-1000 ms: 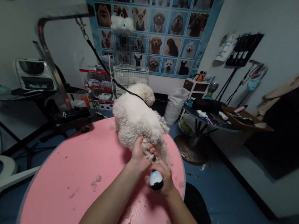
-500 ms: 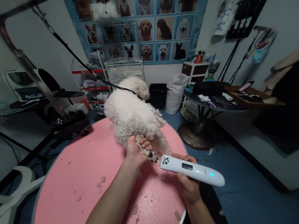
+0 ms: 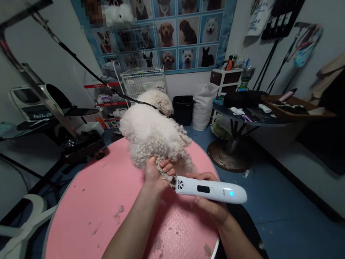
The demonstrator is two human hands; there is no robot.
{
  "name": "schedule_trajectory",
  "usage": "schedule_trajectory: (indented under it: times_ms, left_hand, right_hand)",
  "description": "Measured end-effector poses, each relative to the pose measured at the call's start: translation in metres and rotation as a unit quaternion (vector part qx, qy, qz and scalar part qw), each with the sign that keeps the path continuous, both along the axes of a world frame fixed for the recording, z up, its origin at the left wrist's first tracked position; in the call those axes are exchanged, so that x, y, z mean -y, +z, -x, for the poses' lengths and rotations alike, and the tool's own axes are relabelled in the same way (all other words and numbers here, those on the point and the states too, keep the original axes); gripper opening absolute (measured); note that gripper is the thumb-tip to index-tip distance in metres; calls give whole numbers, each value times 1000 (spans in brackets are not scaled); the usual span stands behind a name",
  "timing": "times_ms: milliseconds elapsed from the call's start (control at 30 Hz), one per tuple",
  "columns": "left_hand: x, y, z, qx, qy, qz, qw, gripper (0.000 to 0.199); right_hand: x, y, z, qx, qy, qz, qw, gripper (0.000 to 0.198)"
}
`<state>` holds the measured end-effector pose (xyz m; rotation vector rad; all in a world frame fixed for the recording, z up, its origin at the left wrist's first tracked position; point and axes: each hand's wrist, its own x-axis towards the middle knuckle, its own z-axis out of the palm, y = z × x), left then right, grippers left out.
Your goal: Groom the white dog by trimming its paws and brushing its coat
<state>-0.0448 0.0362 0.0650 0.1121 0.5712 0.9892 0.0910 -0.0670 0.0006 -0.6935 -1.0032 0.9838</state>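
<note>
Left fingers [image 3: 166, 166] clamp a furry leg [image 3: 161, 171], right fingers [image 3: 207, 176] clippers [image 3: 217, 192]; tray [image 3: 277, 108] holds pink tool [image 3: 286, 95].

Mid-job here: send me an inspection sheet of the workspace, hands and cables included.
Surface: pink tabletop, rounded edge.
Job's things: curly white dog at the table's far side, a black strap running to its neck; white clipper, blue light lit, tip at the paw.
Clutter: loose hair tufts on the tabletop.
Hands: left hand grips the dog's leg; right hand holds the clipper.
Cables: nothing seen on the clipper.
Surroundings: wire cage, black bin.
</note>
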Motion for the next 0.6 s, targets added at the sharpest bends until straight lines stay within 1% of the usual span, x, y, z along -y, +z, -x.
schedule_trajectory:
  times_ms: [67, 133, 233, 333, 433, 500, 533, 567, 600]
  left_hand:
    - [0, -1, 0, 2, 1, -1, 1000, 35]
    - [-1, -1, 0, 3, -3, -3, 1000, 35]
    - [-1, -1, 2, 7, -18, -5, 1000, 35]
    - [-1, 0, 4, 22, -25, -7, 999, 34]
    - [-2, -1, 5, 34, -30, -7, 999, 33]
    - [-2, -1, 6, 38, -30, -12, 999, 33]
    - [-3, -1, 7, 39, -29, -15, 999, 32]
    - [-3, -1, 8, 42, -28, -18, 999, 32]
    - [-4, -1, 9, 46, -26, -20, 998, 31]
  right_hand:
    - [-2, 10, -3, 18, -4, 8, 1000, 39]
    - [-5, 15, -6, 23, -7, 10, 1000, 39]
    - [-12, 12, -8, 1, 36, 15, 999, 40]
    - [-16, -2, -5, -95, 100, 51, 989, 46]
    - [-11, -24, -2, -194, 149, 102, 964, 57]
    - [-4, -37, -4, -216, 189, 120, 950, 63]
    - [0, -42, -6, -215, 202, 124, 947, 63]
    - [4, -45, -9, -210, 203, 127, 948, 62]
    - [7, -46, -12, -206, 191, 128, 951, 58]
